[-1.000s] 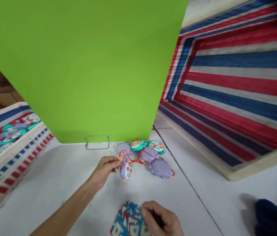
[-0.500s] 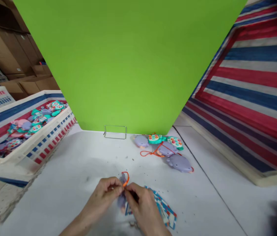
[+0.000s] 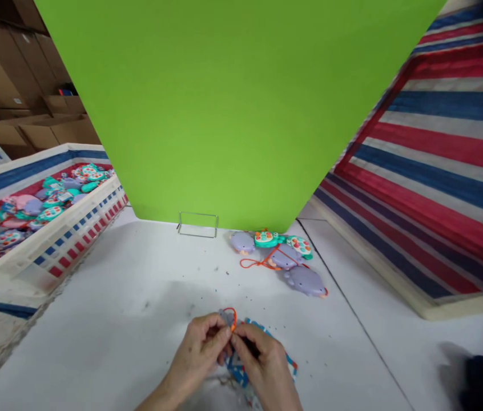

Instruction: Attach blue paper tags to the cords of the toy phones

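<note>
Purple toy (image 3: pixel 225 317) with orange cord pinched between both closed hands (image 3: pixel 230 357).

- The single camera sits on the person's head and looks forward and down, close above the left hand (image 3: pixel 201 354) and right hand (image 3: pixel 262 365) at the bottom middle of the frame.
- Beyond the hands it faces a green board (image 3: pixel 233 108) standing on the white table (image 3: pixel 117 319).
- A crate (image 3: pixel 74 228) lies far left of the hands, a striped tray (image 3: pixel 430 160) far right.
- No second view shares the scene.
</note>
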`<state>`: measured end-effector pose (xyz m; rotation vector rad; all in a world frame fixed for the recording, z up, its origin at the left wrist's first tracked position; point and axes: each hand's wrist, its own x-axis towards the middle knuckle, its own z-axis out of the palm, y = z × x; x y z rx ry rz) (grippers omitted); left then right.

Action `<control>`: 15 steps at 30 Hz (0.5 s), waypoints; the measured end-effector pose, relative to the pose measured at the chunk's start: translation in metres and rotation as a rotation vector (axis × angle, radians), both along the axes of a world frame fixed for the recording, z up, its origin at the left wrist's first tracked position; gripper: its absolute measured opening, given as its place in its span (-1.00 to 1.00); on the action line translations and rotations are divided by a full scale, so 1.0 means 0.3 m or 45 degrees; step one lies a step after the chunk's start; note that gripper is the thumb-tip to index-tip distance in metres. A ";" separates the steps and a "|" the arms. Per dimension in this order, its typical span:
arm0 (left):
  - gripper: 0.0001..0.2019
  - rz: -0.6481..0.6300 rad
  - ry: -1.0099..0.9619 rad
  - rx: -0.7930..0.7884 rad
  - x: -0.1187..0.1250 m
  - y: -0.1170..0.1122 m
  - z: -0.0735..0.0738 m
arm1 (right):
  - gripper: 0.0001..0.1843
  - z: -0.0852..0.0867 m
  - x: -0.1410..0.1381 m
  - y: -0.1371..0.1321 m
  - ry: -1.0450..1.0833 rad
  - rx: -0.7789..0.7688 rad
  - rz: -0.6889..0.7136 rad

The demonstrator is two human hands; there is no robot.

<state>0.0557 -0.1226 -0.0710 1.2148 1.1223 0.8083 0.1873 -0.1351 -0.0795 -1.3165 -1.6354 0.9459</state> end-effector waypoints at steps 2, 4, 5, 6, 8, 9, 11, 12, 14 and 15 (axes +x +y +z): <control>-0.68 -0.014 0.015 -0.010 0.013 0.005 0.003 | -0.74 0.014 0.018 -0.007 -0.019 0.012 -0.037; -0.69 0.003 0.029 -0.036 0.027 0.009 0.009 | -0.76 0.018 0.047 -0.022 0.004 0.044 -0.117; -0.69 0.017 0.034 -0.050 0.035 0.010 0.012 | -0.76 0.015 0.065 -0.032 0.013 0.061 -0.165; -0.69 0.027 0.043 -0.056 0.042 0.011 0.015 | -0.76 0.010 0.084 -0.043 0.006 0.072 -0.205; -0.70 0.033 0.076 -0.047 0.054 0.011 0.019 | -0.79 -0.010 0.125 -0.068 -0.069 0.067 -0.244; -0.70 0.027 0.093 -0.028 0.058 0.010 0.020 | -0.81 -0.021 0.143 -0.080 -0.121 0.062 -0.238; -0.69 0.011 0.121 0.003 0.065 0.009 0.020 | -0.83 -0.044 0.175 -0.102 -0.209 0.069 -0.206; -0.68 0.007 0.133 0.011 0.066 0.009 0.019 | -0.82 -0.053 0.189 -0.111 -0.241 0.081 -0.190; -0.69 0.000 0.155 0.015 0.066 0.011 0.015 | -0.79 -0.063 0.216 -0.124 -0.310 0.108 -0.164; -0.69 0.000 0.165 0.015 0.065 0.012 0.013 | -0.77 -0.064 0.231 -0.129 -0.361 0.113 -0.153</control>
